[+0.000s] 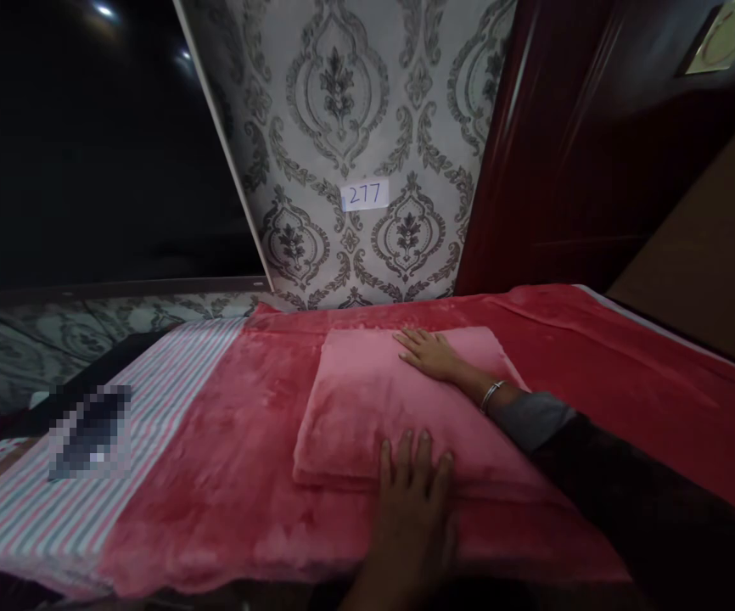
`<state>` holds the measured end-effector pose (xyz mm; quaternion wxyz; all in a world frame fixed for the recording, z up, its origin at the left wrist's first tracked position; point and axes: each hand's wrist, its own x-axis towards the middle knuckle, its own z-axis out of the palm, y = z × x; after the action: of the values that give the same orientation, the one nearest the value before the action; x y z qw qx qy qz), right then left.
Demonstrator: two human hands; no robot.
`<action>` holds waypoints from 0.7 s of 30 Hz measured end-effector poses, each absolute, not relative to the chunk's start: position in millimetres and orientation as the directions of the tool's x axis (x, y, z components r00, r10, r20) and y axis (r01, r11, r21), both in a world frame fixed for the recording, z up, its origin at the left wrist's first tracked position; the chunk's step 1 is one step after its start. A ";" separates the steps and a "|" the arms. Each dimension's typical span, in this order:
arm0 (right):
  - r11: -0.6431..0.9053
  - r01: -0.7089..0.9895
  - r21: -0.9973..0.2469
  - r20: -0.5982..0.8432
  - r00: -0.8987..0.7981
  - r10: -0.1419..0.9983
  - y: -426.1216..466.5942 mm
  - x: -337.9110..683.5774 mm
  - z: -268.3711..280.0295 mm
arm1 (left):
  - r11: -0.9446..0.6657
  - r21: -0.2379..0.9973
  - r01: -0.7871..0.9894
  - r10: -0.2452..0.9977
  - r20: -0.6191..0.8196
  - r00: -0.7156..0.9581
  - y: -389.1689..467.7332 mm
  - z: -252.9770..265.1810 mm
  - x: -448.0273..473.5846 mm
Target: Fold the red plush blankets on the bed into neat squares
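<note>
A pink plush blanket (355, 399), folded into a thick, roughly rectangular pad, lies on a red plush cover (215, 475). My right hand (431, 352) reaches in from the right and lies flat on the pad's far part, fingers extended. At the near edge of the pad, my left hand (413, 484) rests with its fingers spread over the top. A thin metal bangle (491, 395) circles the right wrist. Neither hand grips the cloth.
A striped sheet (170, 399) shows left of the red cover, with a dark pixelated item (91, 433) on it. Behind are a large dark screen (100, 153), a patterned wall (342, 102) bearing a paper label (365, 194), and a dark red door (558, 153).
</note>
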<state>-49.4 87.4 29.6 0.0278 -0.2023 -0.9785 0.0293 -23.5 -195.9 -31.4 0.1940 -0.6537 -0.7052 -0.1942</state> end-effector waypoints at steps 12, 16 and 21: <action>0.995 0.017 -0.103 -0.074 -0.997 0.010 5.5 -60.4 44.7 | 0.229 -0.026 0.973 0.820 0.543 -0.179 -218.2 -31.0 -53.4; 0.982 0.135 -0.131 -0.124 -0.985 0.119 21.0 -88.8 46.7 | 0.224 -0.026 0.974 0.841 0.510 -0.180 -218.3 -37.5 -52.6; 0.951 0.269 -0.151 -0.116 -0.960 0.253 42.3 -123.1 40.2 | 0.215 0.027 0.976 0.847 0.492 -0.200 -219.4 -38.3 -53.5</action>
<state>-123.1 42.3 40.2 -0.0475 -0.1324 -0.9866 0.0831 -53.5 -219.4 -38.3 0.1900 -0.6031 -0.7559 -0.1697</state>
